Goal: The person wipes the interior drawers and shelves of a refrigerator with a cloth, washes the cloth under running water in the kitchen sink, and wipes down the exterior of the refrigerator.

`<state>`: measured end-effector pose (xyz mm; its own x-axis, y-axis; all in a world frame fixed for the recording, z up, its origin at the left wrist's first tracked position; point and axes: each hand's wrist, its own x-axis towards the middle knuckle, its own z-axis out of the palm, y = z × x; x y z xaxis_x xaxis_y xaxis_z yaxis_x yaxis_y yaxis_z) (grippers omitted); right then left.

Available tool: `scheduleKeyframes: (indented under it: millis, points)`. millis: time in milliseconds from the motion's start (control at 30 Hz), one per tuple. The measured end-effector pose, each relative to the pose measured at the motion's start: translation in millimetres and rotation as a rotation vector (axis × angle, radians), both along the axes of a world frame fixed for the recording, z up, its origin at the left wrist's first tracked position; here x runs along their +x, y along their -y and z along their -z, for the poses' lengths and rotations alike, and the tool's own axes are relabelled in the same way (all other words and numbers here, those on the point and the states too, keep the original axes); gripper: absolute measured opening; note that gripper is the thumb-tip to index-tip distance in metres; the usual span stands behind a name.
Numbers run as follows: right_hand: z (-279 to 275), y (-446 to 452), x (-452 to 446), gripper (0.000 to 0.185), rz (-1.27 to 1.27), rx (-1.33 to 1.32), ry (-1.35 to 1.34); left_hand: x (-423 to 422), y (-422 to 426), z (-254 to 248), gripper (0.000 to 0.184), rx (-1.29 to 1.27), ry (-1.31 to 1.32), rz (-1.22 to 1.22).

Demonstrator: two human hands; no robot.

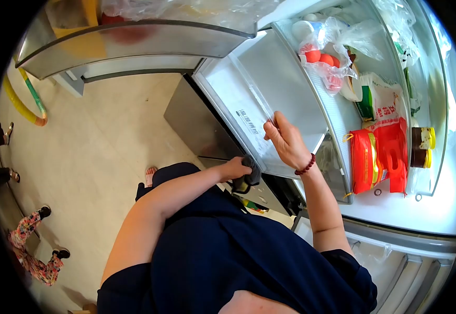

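My left hand is closed round a bunched dark grey cloth, close to my body and beside the front edge of the fridge. Over the fridge's lower compartment, my right hand, with a dark red bead bracelet on its wrist, has its fingers curled at the clear edge of a drawer. Thumb and forefinger meet around that edge. White-and-clear plastic makes up the drawer, and dark printed characters mark its front. No items show inside it.
On the glass shelf sit bagged red fruit and a red package. Yellow-lidded jars stand behind. A clear bin holding bags is at upper left. A hoop and other people's legs appear at left.
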<state>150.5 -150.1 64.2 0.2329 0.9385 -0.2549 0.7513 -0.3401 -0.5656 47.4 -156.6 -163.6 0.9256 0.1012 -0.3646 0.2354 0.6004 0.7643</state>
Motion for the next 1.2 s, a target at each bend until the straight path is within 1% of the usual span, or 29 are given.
scheduleKeyframes:
  millis: [67, 133, 200, 267, 333, 367, 433, 467, 533, 567, 600, 633, 700, 733, 833, 867, 967, 1000, 1033, 1100, 1200]
  points:
    - [-5.7, -0.3, -2.9, 0.040, 0.011, 0.016, -0.042, -14.9, -21.5, -11.9, 0.035, 0.160, 0.024, 0.085]
    - [-4.5, 0.1, 0.7, 0.043, 0.000, 0.032, -0.076, -39.5, -43.0, -20.7, 0.034, 0.074, 0.011, -0.005]
    - [3.3, 2.1, 6.2, 0.049, -0.021, 0.086, -0.114, -63.3, -68.6, -50.8, 0.032, 0.043, -0.081, -0.285]
    - [-1.1, 3.1, 11.1, 0.051, 0.013, 0.064, -0.185, -70.3, -87.3, -64.6, 0.030, -0.114, 0.040, -0.722]
    - [-15.2, 10.9, 14.4, 0.051, 0.027, -0.011, -0.231, -63.7, -104.2, -77.9, 0.023, -0.062, 0.198, -1.033]
    - [-18.7, 21.8, 18.3, 0.049, 0.052, -0.016, -0.173, -58.4, -109.7, -79.7, 0.021, 0.054, 0.217, -1.116]
    - [-24.2, 45.4, 23.8, 0.045, 0.098, -0.028, -0.061, -49.9, -104.3, -95.6, 0.024, 0.121, 0.150, -1.104]
    - [-29.2, 57.6, 15.3, 0.038, 0.096, 0.078, 0.124, -44.2, -101.3, -94.0, 0.025, 0.177, 0.155, -1.083]
    - [-18.4, 81.2, 14.9, 0.037, 0.008, 0.212, 0.324, -33.8, -90.6, -84.1, 0.027, 0.283, 0.159, -1.047]
    - [-9.3, 90.2, 16.2, 0.037, -0.039, 0.277, 0.427, -29.9, -81.2, -88.9, 0.028, 0.341, 0.193, -1.033]
    - [2.1, 94.5, 12.6, 0.037, 0.029, 0.367, 0.406, -26.1, -71.6, -93.7, 0.030, 0.398, 0.227, -1.020]
    - [5.5, 95.6, 13.0, 0.037, 0.060, 0.360, 0.372, -21.4, -61.4, -97.2, 0.033, 0.485, 0.302, -1.015]
    - [9.0, 95.9, 15.2, 0.038, 0.118, 0.350, 0.303, -13.6, -45.3, -101.0, 0.041, 0.877, 0.329, -0.997]
    - [10.4, 94.9, 15.0, 0.039, 0.139, 0.366, 0.305, -11.8, -38.2, -107.4, 0.044, 0.926, 0.342, -0.981]
    - [10.8, 95.3, 14.6, 0.039, 0.156, 0.373, 0.297, -12.0, -22.8, -122.7, 0.044, 1.034, 0.358, -0.850]
    - [10.5, 95.2, 15.1, 0.038, 0.133, 0.390, 0.301, -7.6, -16.7, -117.0, 0.043, 1.035, 0.399, -0.839]
    - [11.9, 96.5, 19.6, 0.039, 0.124, 0.327, 0.348, -7.2, -8.1, -111.1, 0.042, 1.228, 0.506, -0.635]
    - [13.3, 97.2, 21.1, 0.039, 0.116, 0.338, 0.401, -2.7, -4.4, -101.3, 0.040, 1.311, 0.581, -0.570]
    - [12.1, 96.7, 21.7, 0.039, 0.111, 0.347, 0.387, -5.4, -4.1, -104.0, 0.040, 1.349, 0.601, -0.478]
    - [12.7, 97.7, 20.3, 0.040, 0.108, 0.367, 0.346, -8.8, -5.6, -108.2, 0.040, 1.390, 0.650, -0.384]
    - [13.5, 100.6, 20.0, 0.040, 0.119, 0.385, 0.290, -23.1, -18.6, -95.9, 0.042, 1.359, 0.644, -0.345]
